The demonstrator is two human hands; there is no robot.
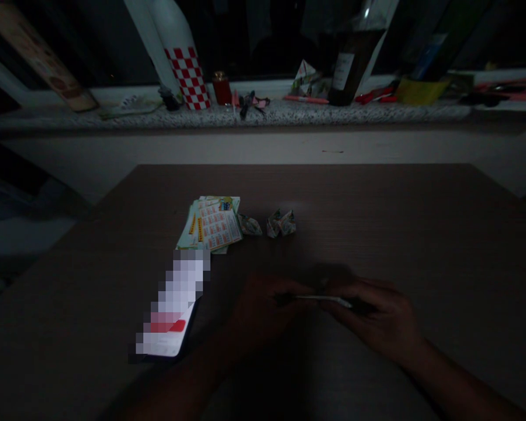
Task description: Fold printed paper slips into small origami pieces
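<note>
Both my hands rest low over a dark brown table [421,222] in dim light. My left hand [263,307] and my right hand [377,318] pinch the two ends of a flat folded paper piece [326,299] held between them, edge-on to me. Beyond them lie two small folded paper figures [249,225] [281,223] and a stack of printed paper sheets [211,230]. A lit phone [173,307] lies to the left of my left hand.
A stone windowsill [263,114] runs behind the table with a red-and-white checkered container [188,76], a small red jar [221,88], a dark bottle [350,64], pens and papers. Table edges show left and right.
</note>
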